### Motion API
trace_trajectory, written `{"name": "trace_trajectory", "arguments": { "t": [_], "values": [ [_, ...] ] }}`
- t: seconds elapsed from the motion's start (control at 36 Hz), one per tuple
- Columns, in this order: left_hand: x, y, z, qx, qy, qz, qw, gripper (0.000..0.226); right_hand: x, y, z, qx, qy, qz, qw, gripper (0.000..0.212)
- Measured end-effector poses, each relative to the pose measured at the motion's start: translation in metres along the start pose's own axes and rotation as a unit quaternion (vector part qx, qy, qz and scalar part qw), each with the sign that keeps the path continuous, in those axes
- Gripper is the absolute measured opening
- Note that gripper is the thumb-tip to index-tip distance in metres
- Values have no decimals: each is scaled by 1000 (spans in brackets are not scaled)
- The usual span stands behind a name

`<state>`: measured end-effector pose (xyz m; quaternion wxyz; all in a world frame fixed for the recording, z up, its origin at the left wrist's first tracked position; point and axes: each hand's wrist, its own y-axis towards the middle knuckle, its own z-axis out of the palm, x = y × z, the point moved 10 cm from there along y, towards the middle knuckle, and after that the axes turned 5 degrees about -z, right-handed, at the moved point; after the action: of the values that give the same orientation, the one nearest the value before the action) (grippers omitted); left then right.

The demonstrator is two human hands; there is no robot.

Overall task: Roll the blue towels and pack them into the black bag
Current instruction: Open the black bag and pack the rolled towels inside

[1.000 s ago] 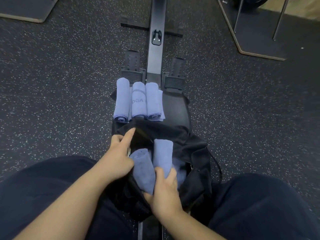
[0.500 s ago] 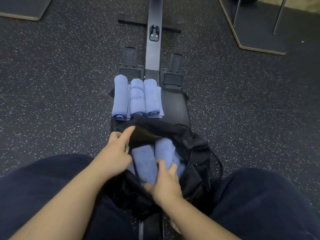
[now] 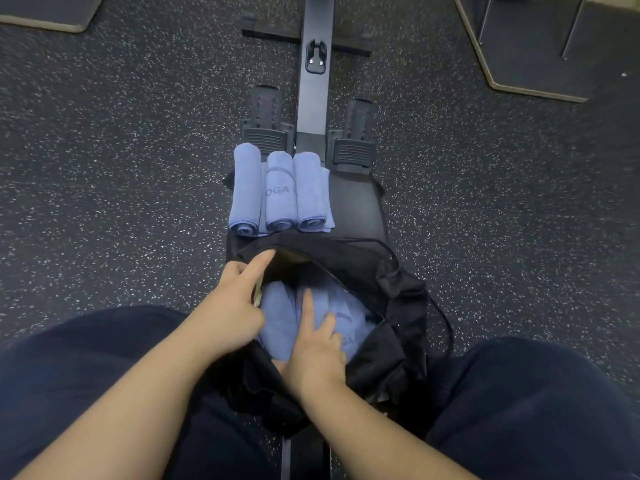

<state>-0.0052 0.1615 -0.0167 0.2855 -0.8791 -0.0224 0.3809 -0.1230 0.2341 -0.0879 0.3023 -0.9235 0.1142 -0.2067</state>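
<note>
- The left hand point(image 3: 235, 306) is gripping the black bag point(image 3: 391, 327) rim, forefinger extended.
- The right hand point(image 3: 317, 355) is pressing straight fingers onto the packed towels point(image 3: 280, 313).
- Three rolled towels point(image 3: 278, 192) are lying side by side beyond the bag.

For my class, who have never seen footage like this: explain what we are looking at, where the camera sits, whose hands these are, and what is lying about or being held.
The camera is worn on a person's head, looking down at their own arms and lap. No robot is involved. They sit astride a black rowing machine on speckled rubber flooring. Three rolled blue towels lie side by side on the machine's black seat pad. Nearer the person is an open black fabric bag with more blue towels inside. The left hand holds the bag's rim open; the right hand presses straight fingers onto the packed towels.
</note>
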Motion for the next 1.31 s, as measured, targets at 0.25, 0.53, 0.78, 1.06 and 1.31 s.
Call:
{"name": "trace_trajectory", "arguments": {
  "t": [0.25, 0.53, 0.78, 1.06, 1.31],
  "values": [
    [-2, 1, 1, -2, 3, 8, 1000, 91, -10, 2, -11, -31, 47, 16, 998, 96],
    [-1, 1, 4, 4, 4, 13, 1000, 92, -9, 27, -18, -50, 17, 50, 997, 86],
    [1, 4, 7, 12, -1, 11, 1000, 94, -21, 14, -22, -133, 28, 20, 991, 81],
    [4, 4, 6, 7, 3, 2, 1000, 93, -8, 1, -7, -50, 146, -119, 981, 76],
    [11, 1, -8, -28, 9, -19, 999, 90, -7, 5, -20, -45, 29, -155, 987, 67]
  ]
}}
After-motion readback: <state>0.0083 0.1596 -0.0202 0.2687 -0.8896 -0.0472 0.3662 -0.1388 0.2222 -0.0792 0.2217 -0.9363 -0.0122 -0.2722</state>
